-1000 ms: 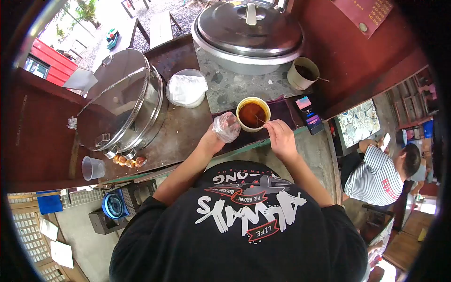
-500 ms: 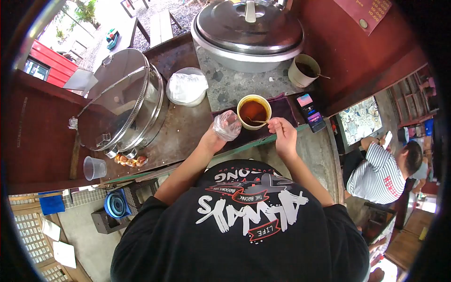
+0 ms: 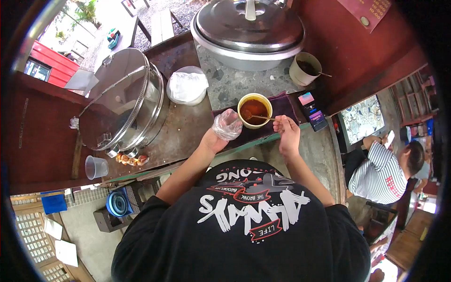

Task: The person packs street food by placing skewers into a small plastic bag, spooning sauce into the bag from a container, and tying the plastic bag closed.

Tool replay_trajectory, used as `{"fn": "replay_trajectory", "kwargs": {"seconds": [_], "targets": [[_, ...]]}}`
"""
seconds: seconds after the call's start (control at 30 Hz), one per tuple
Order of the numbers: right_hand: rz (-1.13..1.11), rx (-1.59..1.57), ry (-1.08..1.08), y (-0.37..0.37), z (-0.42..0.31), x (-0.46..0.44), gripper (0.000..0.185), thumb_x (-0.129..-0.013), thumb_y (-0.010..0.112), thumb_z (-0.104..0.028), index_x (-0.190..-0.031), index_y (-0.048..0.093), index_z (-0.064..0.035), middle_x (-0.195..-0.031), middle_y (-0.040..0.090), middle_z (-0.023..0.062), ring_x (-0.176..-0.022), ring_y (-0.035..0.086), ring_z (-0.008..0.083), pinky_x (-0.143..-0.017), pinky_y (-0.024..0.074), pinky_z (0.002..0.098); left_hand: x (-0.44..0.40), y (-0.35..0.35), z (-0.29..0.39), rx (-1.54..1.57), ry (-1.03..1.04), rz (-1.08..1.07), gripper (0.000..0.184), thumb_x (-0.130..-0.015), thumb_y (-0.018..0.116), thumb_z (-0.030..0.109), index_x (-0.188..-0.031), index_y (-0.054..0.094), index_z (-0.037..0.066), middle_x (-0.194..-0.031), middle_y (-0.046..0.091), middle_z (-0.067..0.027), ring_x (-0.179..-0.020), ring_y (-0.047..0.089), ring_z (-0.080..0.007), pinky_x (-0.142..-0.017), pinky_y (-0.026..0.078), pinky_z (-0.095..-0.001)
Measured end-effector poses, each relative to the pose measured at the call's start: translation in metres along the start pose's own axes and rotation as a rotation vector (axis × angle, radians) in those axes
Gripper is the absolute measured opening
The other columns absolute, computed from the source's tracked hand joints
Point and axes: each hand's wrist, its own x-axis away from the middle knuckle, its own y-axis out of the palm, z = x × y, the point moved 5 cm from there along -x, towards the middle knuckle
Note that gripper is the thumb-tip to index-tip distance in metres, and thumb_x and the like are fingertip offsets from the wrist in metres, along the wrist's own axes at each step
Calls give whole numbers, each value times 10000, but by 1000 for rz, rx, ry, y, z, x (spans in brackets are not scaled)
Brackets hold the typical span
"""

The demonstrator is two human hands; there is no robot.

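My left hand [image 3: 217, 139] is wrapped round a clear plastic bag [image 3: 228, 125], its mouth spread open beside a cream tub [image 3: 255, 125]. Reddish-brown sauce [image 3: 254, 108] fills much of the tub, which stands on a dark cloth [image 3: 284, 107]. In my right hand [image 3: 288, 133] I pinch the handle of a spoon [image 3: 264, 117]; its bowl end dips into the sauce. The spoon's handle passes over the tub's right rim. The bag is close to the tub's left side, and whether anything lies inside it I cannot tell.
A large lidded steel pot [image 3: 249, 33] stands at the back, with a second cream tub [image 3: 305, 69] and a phone [image 3: 311, 111] to the right. Leftward are a plastic-lined container [image 3: 188, 86], a glass-lidded steamer [image 3: 124, 101] and a plastic cup [image 3: 96, 168]. A person [image 3: 385, 171] sits at right.
My right hand has shifted slightly right and up. More of the spoon's handle now shows across the tub, its tip farther left in the sauce. The bag stays beside the tub.
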Motion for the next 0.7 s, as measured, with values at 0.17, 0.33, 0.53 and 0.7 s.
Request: {"fn": "replay_trajectory", "kwargs": {"seconds": [0.17, 0.33, 0.53, 0.7], "targets": [[23, -51, 12, -4, 3, -2, 267, -982, 520, -222, -972, 634, 19, -811, 639, 60, -706, 574, 117, -678, 478, 244, 3, 8, 0, 24, 12, 3, 329, -956, 497, 246, -1270, 568, 176, -1248, 594, -57, -1136, 552, -303, -902, 478, -441], [52, -104, 26, -7, 4, -3, 253, -978, 533, -211, -975, 636, 20, -804, 647, 61, -694, 581, 112, -674, 489, 234, 0, 11, 0, 27, 30, -63, 326, -945, 519, 231, -1262, 573, 178, -1239, 595, -53, -1127, 553, -296, -894, 478, -432], [40, -119, 7, -9, 4, -4, 248, -976, 538, -205, -975, 637, 23, -796, 653, 66, -684, 587, 109, -670, 494, 226, -1, 6, -2, 32, 19, -60, 330, -933, 540, 229, -1258, 574, 181, -1239, 593, -38, -1142, 540, -293, -890, 476, -421], [34, -103, 12, -12, 4, -4, 253, -977, 536, -214, -973, 637, 18, -825, 648, 66, -713, 581, 115, -692, 487, 243, 0, 6, -1, -20, 33, -84, 359, -927, 549, 242, -1282, 561, 186, -1262, 585, -26, -1148, 537, -293, -914, 470, -433]]}}
